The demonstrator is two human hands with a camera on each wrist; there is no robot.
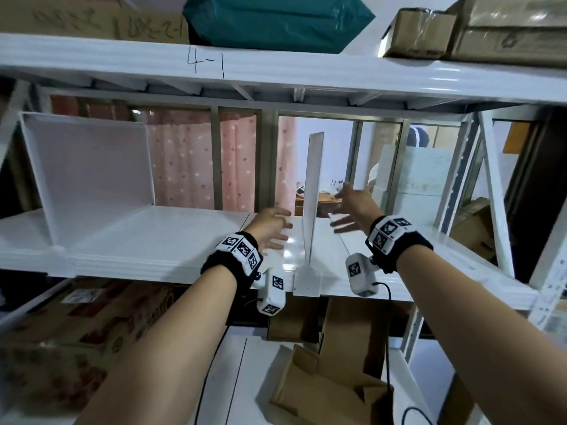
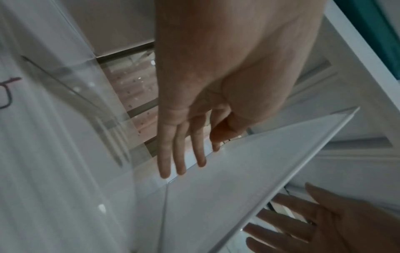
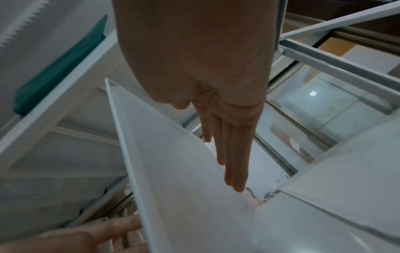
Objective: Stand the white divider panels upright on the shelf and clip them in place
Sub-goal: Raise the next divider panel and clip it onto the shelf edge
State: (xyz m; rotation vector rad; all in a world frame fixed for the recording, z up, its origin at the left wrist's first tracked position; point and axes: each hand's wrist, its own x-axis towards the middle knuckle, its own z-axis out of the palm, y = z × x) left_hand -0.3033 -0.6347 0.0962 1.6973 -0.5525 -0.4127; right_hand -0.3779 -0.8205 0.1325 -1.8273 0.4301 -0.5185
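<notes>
A white divider panel [image 1: 312, 191] stands upright near the middle of the white shelf [image 1: 171, 240], edge-on to me, its foot hooked over the shelf's front lip. My left hand [image 1: 274, 228] is open just left of the panel [image 2: 249, 162], fingers straight, apart from it. My right hand [image 1: 348, 207] is open on the panel's right side [image 3: 173, 162], fingers stretched toward the shelf's back edge. Whether either hand touches the panel is unclear. A second white divider panel [image 1: 89, 170] stands upright at the far left of the shelf.
The shelf above [image 1: 276, 65] carries cardboard boxes [image 1: 423, 32] and a teal bag [image 1: 276, 19]. Below the shelf lie cardboard boxes [image 1: 76, 342] and an open carton [image 1: 331, 388]. A slanted white brace [image 1: 497, 191] bounds the shelf's right end. Behind is a window with pink curtains [image 1: 184, 161].
</notes>
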